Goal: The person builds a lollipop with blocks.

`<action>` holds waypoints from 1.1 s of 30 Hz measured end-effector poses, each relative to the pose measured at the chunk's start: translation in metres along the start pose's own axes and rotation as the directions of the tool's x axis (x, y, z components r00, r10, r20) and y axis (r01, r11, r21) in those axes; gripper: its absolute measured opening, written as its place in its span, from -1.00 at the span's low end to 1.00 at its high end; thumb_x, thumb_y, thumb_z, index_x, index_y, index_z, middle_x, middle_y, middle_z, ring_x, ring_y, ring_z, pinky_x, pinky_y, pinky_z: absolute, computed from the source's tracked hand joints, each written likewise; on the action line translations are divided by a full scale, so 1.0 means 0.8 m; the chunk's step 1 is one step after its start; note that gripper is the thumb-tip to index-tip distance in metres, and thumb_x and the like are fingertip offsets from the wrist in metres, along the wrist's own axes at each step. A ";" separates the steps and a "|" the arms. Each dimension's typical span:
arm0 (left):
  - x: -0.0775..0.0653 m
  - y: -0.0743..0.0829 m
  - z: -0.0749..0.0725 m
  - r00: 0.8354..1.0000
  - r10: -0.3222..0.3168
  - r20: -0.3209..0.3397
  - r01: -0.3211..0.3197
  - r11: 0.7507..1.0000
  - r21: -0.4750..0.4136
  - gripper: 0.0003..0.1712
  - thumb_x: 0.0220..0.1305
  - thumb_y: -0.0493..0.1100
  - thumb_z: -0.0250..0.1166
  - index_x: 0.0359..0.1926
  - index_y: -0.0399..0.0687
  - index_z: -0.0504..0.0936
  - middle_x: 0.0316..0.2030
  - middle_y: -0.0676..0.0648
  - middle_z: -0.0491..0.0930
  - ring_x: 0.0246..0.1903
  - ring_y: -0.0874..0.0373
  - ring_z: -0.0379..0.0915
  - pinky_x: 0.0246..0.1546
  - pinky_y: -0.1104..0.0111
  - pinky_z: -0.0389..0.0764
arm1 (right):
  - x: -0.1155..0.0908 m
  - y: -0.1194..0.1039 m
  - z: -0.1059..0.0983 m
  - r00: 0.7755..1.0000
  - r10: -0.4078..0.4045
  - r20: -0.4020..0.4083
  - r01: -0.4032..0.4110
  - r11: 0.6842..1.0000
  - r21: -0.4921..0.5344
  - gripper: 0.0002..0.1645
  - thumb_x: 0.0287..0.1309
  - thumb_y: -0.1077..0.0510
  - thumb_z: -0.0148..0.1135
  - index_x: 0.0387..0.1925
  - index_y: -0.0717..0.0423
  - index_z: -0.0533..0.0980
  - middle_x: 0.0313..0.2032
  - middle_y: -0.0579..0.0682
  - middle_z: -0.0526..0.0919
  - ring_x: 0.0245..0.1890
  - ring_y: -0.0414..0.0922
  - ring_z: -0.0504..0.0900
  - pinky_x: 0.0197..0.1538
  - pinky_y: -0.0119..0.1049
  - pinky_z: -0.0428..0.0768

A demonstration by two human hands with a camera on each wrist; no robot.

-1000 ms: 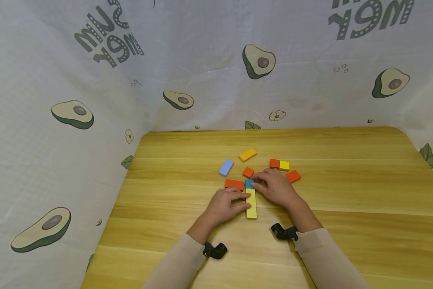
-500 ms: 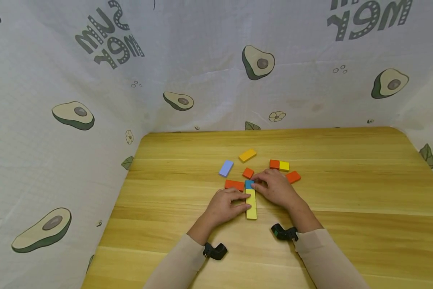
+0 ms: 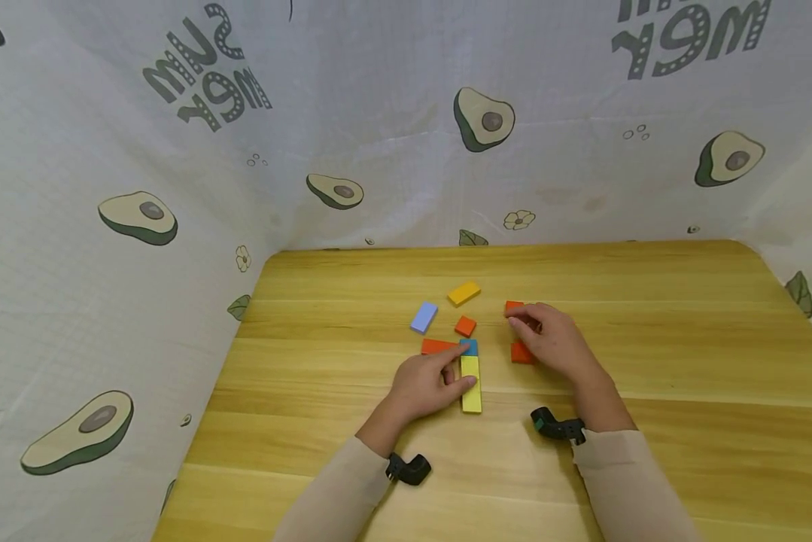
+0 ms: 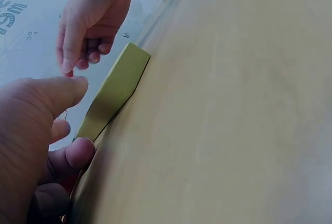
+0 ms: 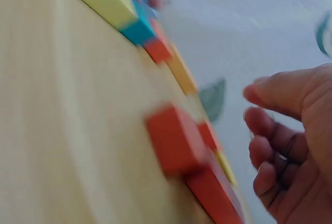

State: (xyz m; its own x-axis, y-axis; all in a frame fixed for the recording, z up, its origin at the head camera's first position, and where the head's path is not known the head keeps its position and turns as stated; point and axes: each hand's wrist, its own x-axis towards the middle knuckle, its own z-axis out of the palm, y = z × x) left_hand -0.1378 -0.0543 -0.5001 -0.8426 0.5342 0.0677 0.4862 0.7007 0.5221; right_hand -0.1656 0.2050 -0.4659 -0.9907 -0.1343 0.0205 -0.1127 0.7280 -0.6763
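My left hand [image 3: 424, 384] lies across the row of blocks in the head view. Its index finger touches the small blue block [image 3: 469, 347], and its thumb rests on the long yellow block [image 3: 471, 395] lying end to end with it. To the right, my right hand [image 3: 553, 339] hovers over the blocks there, thumb and fingertips apart with nothing between them. Below its fingers is a red block [image 3: 522, 352], and a small red block [image 3: 514, 307] shows just beyond the fingertips. The yellow block [image 5: 226, 168] there is hidden by the hand in the head view.
A long red block [image 3: 438, 346] lies left of the blue one. Behind are a small orange-red block [image 3: 466, 326], a lilac block [image 3: 424, 318] and an orange block [image 3: 463, 293]. A printed cloth [image 3: 392, 135] hangs at the table's far edge.
My right hand has left the blue block and moved right, uncovering a red block. My left index finger has shifted from the yellow block onto the blue one.
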 end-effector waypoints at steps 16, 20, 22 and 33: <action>-0.002 0.007 0.000 0.999 -0.029 -0.015 0.031 0.994 0.100 -0.35 0.35 0.27 0.27 0.39 0.23 0.54 -0.74 0.23 0.36 -0.75 0.38 0.14 -0.63 0.50 0.16 | -0.013 0.066 -0.057 0.971 0.116 0.208 -0.113 0.993 -0.027 -0.50 0.43 0.15 0.16 0.32 0.22 0.45 -0.03 0.27 0.49 -0.11 0.10 0.43 -0.08 -0.11 0.42; -0.003 0.007 0.001 1.000 -0.011 -0.023 0.014 0.993 0.119 -0.36 0.34 0.27 0.27 0.38 0.24 0.55 -0.77 0.24 0.35 -0.75 0.39 0.13 -0.58 0.52 0.15 | -0.013 0.068 -0.057 0.970 0.109 0.218 -0.109 0.994 -0.011 -0.49 0.40 0.16 0.20 0.31 0.24 0.44 -0.13 0.18 0.50 -0.22 -0.01 0.42 -0.17 -0.22 0.40; -0.004 0.006 0.002 1.000 -0.003 -0.027 0.006 0.992 0.127 -0.36 0.34 0.27 0.27 0.38 0.24 0.55 -0.78 0.24 0.36 -0.75 0.40 0.13 -0.56 0.53 0.16 | -0.013 0.069 -0.057 0.969 0.114 0.219 -0.117 0.993 0.000 -0.47 0.40 0.14 0.22 0.31 0.26 0.42 -0.15 0.15 0.50 -0.25 -0.05 0.42 -0.19 -0.25 0.40; -0.011 0.008 0.005 1.000 -0.020 -0.022 0.022 0.995 0.098 -0.39 0.34 0.27 0.29 0.36 0.28 0.57 -0.76 0.29 0.37 -0.73 0.46 0.14 -0.36 0.53 0.19 | -0.015 0.070 -0.053 0.968 0.157 0.197 -0.155 0.988 -0.028 -0.51 0.42 -0.01 0.26 0.20 0.22 0.48 -0.18 0.09 0.54 -0.25 -0.06 0.45 -0.17 -0.23 0.41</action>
State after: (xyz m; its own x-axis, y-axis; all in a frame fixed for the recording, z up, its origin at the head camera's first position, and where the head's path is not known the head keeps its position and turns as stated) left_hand -0.1262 -0.0526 -0.5004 -0.8570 0.5096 0.0759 0.4878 0.7551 0.4381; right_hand -0.1632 0.2761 -0.4726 -0.9616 -0.1475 -0.2314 0.0401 0.7586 -0.6503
